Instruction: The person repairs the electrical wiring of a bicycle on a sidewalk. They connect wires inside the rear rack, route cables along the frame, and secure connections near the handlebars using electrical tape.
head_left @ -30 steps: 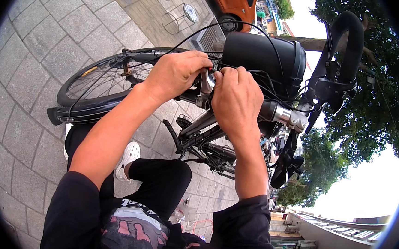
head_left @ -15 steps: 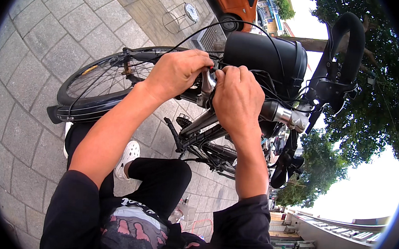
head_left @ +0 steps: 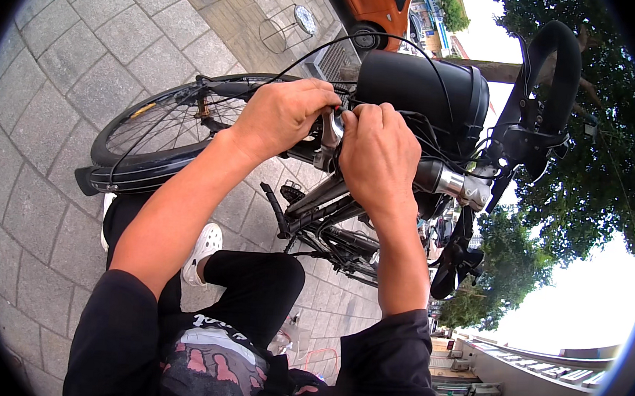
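Observation:
My left hand (head_left: 283, 115) pinches at a small black part with a red bit (head_left: 338, 110) above a silver fitting (head_left: 329, 143) on the front of a black bicycle. My right hand (head_left: 376, 150) is closed just beside it, thumb and fingertips at the same small part; exactly what those fingertips hold is hidden. A black cylindrical bag (head_left: 421, 91) hangs behind my hands, with cables looping around it. The front wheel (head_left: 134, 134) lies to their left, and the curved black drop handlebar (head_left: 565, 75) and silver stem (head_left: 472, 193) are to their right.
Grey paving (head_left: 41, 252) surrounds the bicycle and my white clogs (head_left: 205, 245). An orange car (head_left: 371, 7) stands at the top, near a metal grate (head_left: 323, 62) and a small round object on a wire stand (head_left: 303, 20). Trees and a shopfront (head_left: 518, 381) appear at the right.

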`<state>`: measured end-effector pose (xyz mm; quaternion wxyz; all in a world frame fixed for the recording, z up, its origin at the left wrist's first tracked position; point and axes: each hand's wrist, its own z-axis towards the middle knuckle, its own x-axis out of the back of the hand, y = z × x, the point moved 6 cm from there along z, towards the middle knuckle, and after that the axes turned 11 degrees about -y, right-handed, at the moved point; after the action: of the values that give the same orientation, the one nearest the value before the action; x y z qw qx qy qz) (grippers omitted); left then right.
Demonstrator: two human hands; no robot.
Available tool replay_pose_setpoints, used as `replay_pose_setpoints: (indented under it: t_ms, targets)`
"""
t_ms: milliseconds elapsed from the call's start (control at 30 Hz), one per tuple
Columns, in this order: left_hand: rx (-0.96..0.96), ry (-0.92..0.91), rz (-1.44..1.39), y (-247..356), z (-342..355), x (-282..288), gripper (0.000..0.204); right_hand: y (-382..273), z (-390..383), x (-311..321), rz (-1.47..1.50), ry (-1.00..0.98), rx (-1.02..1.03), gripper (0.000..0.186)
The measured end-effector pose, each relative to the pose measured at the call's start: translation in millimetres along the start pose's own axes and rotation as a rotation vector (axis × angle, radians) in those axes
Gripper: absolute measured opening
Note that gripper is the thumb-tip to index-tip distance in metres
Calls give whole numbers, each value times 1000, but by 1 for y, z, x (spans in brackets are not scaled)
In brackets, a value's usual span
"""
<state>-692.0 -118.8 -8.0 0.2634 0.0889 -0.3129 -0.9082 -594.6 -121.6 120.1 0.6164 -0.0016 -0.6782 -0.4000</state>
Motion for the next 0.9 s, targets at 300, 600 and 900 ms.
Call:
replay_pose_setpoints:
  t_ms: [300,600,900]
  targets:
    - [-32,2,32,2,1,-3,19,0,0,0,-37,-54,-3,20]
    - [-62,3,-6,1,2,-3,20,0,4,-1,-49,-33,81,15]
    - [-43,-15,-8,-4,0,-4,22,1,9,-8,-57,-29,122,7]
